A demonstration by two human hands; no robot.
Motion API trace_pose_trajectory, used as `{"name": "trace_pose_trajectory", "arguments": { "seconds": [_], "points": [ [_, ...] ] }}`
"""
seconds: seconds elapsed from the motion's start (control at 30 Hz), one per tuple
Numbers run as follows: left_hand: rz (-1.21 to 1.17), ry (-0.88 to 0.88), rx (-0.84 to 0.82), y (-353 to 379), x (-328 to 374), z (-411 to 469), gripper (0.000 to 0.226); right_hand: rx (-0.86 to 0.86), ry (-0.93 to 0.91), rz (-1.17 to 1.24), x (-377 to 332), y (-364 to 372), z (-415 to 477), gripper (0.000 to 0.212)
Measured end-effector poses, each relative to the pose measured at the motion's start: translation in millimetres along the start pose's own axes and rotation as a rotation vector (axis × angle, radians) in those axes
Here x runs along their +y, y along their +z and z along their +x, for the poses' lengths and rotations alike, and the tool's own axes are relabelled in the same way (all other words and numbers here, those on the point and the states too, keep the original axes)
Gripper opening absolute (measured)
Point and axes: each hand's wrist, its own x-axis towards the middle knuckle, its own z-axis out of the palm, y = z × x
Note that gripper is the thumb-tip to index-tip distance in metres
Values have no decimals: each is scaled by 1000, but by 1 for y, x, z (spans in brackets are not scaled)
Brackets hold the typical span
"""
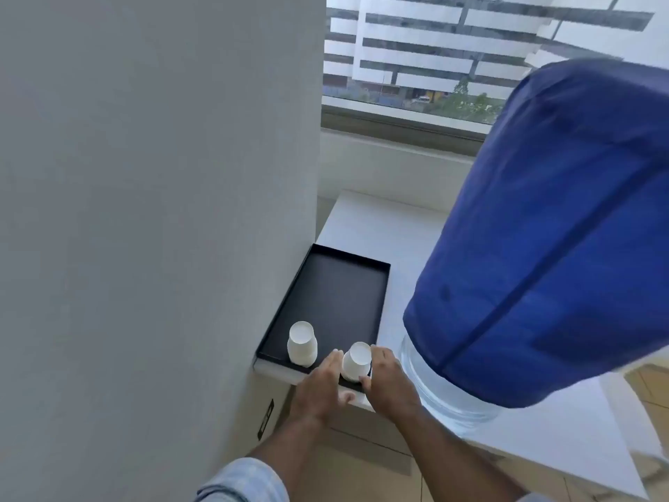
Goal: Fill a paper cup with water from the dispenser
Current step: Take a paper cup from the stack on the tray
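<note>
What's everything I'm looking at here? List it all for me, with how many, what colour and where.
paper cup stacks: two, white, upside down at the near end of the tray; the right one sits between the hands
tray: one, black, on the white counter beside the wall
counter: one, white, under the window
water bottle: one, clear, inverted, right of the tray
bottle cover: one, blue, over the bottle
wall: one, grey, left
window: one, top, showing a white building
left hand: one, left of the right stack
right hand: one, right of that stack
</note>
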Motion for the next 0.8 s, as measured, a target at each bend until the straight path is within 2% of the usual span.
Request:
{"name": "trace_pose_trajectory", "arguments": {
  "seconds": [0.1, 0.13, 0.27, 0.37, 0.43, 0.5, 0.57, 0.7, 0.8],
  "points": [
    [-112, -79, 20, 3, -3, 22, 55, -2, 23, 4, 3, 3, 20, 57],
    [-121, -110, 17, 3, -4, 29, 53, -12, 38, -11, 3, 4, 27, 56],
    [-233, -180, -28, 22, -7, 46, 89, -48, 33, -35, 9, 21, 47, 59],
    [-331, -189, -22, 41, -8, 53, 81, -68, -7, -50, 13, 31, 59, 67],
    [-382, -204, 17, 54, -8, 56, 74, -52, -39, -47, 12, 35, 64, 55],
    [-442, -237, 55, 62, -11, 58, 79, -17, -55, -11, 10, 37, 66, 40],
    [-492, -262, 95, 68, -13, 61, 85, 11, -54, 26, 10, 37, 68, 40],
    [-500, -273, 170, 71, -13, 67, 51, -17, -55, 49, 9, 34, 69, 52],
    [-474, -242, 178, 73, -14, 68, 39, -44, -59, 19, 9, 30, 70, 50]
  ]
}}
